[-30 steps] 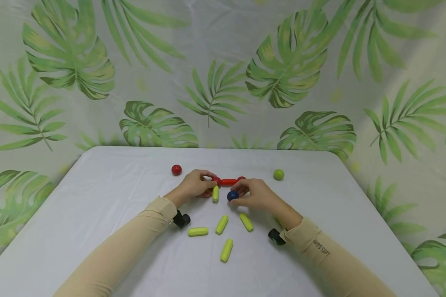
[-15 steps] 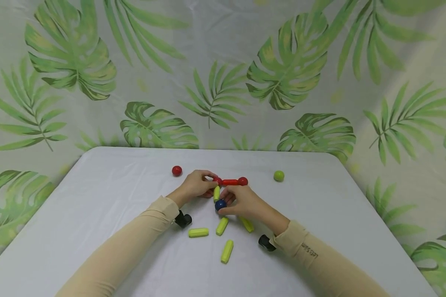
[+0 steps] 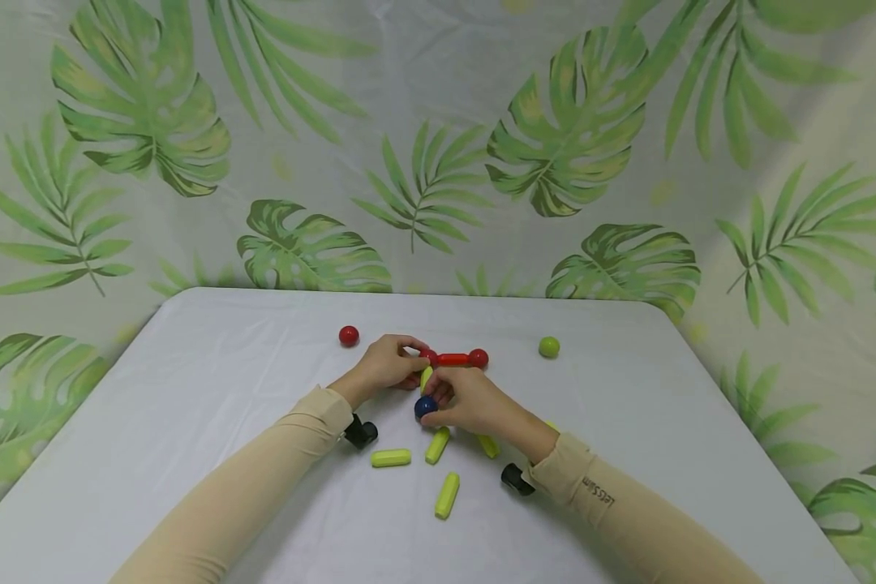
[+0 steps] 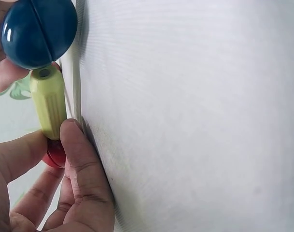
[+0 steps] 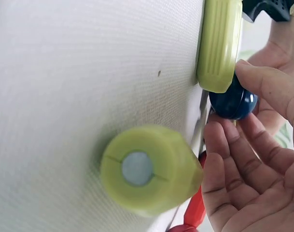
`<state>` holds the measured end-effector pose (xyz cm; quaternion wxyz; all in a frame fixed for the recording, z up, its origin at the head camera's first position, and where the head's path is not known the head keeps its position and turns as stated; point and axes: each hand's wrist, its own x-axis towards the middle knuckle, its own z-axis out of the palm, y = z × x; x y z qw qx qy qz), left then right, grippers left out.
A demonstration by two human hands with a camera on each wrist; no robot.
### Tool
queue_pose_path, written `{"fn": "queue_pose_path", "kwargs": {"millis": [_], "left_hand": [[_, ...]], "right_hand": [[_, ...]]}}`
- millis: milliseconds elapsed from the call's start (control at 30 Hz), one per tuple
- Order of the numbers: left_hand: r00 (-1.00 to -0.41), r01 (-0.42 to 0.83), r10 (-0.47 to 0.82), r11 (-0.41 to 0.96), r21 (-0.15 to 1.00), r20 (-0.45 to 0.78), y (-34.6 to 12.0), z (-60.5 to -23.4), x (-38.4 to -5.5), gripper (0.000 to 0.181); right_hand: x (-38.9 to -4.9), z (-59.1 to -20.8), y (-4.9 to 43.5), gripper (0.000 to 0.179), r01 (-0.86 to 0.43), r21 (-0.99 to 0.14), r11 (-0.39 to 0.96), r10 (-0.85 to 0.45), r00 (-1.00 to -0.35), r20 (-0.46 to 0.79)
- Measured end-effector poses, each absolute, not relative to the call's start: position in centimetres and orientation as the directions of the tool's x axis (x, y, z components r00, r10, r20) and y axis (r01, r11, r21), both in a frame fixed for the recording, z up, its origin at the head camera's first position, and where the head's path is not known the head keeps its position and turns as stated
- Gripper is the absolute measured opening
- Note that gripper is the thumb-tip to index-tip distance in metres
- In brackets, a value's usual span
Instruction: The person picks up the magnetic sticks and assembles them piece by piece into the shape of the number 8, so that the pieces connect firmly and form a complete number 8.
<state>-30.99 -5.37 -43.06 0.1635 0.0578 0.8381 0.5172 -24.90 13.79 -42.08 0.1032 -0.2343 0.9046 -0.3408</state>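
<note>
My left hand (image 3: 385, 362) pinches a red ball (image 4: 55, 153) where it meets the near red-joined yellow-green magnetic stick (image 4: 49, 104). Between thumb and fingers of my right hand (image 3: 470, 400) is a dark blue ball (image 3: 426, 407). In the left wrist view the blue ball sits right at the stick's free end; whether they touch, I cannot tell. A red stick (image 3: 453, 359) runs right from the held red ball to another red ball (image 3: 478, 358). My right fingers partly cover the yellow-green stick in the head view.
Several loose yellow-green sticks lie nearer the person, among them one stick (image 3: 390, 458) at left and another stick (image 3: 447, 495) in front. A lone red ball (image 3: 349, 336) is at back left, a green ball (image 3: 549, 347) at back right, on the white table (image 3: 248, 324).
My right hand has moved left and slightly nearer the person with the blue ball, to the end of the yellow-green stick. The left hand has stayed almost in place.
</note>
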Motion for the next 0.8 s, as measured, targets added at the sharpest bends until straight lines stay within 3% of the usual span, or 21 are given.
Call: {"fn": "queue_pose_path", "kwargs": {"millis": [800], "left_hand": [[-0.941,-0.075,0.261,0.463,0.883,-0.217,-5.21,-42.81,-30.76,0.028]], "right_hand": [[-25.25,-42.49,13.86,0.031,-0.359,-0.664,0.656,-0.487,-0.874,-0.008]]}}
